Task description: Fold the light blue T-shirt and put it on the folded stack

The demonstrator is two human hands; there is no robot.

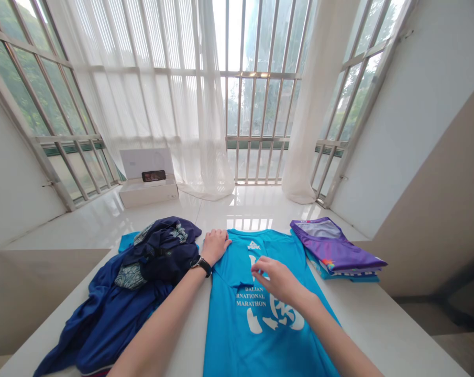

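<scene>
A bright blue T-shirt point(229, 330) lies spread in front of me, printed in white with a logo, large characters and "DALIAN RNATIONAL MARATHON". Its left side is folded inward, with a sleeve lying over the print. My left hand point(215, 246), with a black-strapped watch point(202, 265) on the wrist, grips the fabric at the upper left shoulder edge. Over the middle of the print is my right hand point(274, 276), its fingers loosely curled and slightly apart, with no cloth seen between them. Whether its fingertips touch the shirt, I cannot tell.
Left of the shirt is a loose heap of navy and dark blue clothes point(122, 309). Folded garments, a purple one point(334, 243) on top, are stacked at right. Behind stands a white box point(148, 192) with a phone point(153, 176), near white curtains point(205, 131) and a barred window.
</scene>
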